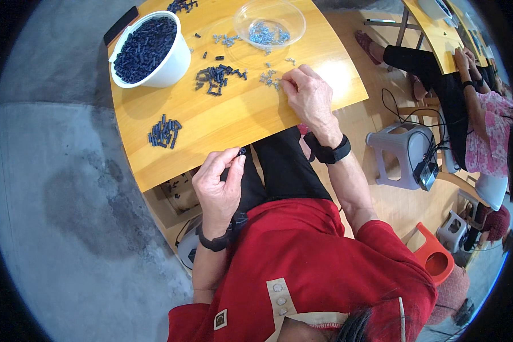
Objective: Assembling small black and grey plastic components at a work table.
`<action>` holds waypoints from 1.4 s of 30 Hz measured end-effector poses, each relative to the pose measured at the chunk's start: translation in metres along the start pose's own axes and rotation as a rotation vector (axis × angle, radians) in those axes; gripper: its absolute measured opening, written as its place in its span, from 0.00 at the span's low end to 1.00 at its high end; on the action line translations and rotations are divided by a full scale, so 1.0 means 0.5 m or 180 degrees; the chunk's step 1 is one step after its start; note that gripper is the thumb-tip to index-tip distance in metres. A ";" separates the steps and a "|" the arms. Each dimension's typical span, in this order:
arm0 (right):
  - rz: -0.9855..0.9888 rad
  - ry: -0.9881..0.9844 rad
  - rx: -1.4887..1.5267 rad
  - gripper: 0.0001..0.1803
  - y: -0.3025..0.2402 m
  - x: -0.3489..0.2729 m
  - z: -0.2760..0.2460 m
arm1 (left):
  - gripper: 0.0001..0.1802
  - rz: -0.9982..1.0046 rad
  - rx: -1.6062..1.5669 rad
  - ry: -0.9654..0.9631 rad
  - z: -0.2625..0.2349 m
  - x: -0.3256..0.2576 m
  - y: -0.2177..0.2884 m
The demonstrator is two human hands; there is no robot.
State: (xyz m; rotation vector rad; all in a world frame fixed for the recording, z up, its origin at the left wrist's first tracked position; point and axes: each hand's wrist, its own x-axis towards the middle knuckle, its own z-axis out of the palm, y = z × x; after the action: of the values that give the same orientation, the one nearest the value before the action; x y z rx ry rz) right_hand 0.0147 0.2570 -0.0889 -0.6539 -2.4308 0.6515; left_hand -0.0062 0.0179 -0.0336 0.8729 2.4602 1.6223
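Note:
My left hand (218,181) is off the table's front edge, thumb and fingertips pinching a small black plastic piece (242,151), tube-like with a hole in its end. My right hand (309,94) rests at the table's right side, fingers curled together beside a scatter of small silvery metal pieces (269,78). Whether anything is between those fingertips is hidden. Left of that scatter lies a loose heap of black pieces (215,78), some with metal bits. Another pile of black pieces (165,131) sits near the table's left front.
On the yellow wooden table (228,122) stand a white bucket (179,60) full of black pieces and a clear round bowl (299,28) holding silvery pieces. A grey plastic stool (396,151) with cables and a small black box (426,174) is at right. Another person (487,122) works at a second table.

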 end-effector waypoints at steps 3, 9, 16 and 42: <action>0.0430 -0.0165 0.0757 0.06 -0.004 -0.008 -0.016 | 0.07 -0.0004 -0.0005 0.0009 -0.007 0.000 0.005; 0.1511 -0.1198 0.4697 0.04 -0.043 -0.078 -0.076 | 0.07 0.0013 -0.0196 0.0035 -0.008 -0.009 0.014; 0.1620 -0.1663 0.6141 0.08 -0.094 -0.133 -0.070 | 0.09 0.0140 -0.0336 -0.0009 -0.019 -0.016 0.032; 0.0258 -0.1271 0.4212 0.04 -0.167 -0.156 -0.064 | 0.08 0.0380 -0.0095 0.0049 -0.041 -0.030 0.037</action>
State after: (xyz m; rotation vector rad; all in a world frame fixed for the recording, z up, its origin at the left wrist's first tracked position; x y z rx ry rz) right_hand 0.0658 0.1586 -0.0467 -0.0359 -1.6580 2.2338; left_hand 0.0065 -0.0012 -0.0123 1.0253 2.4302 1.7041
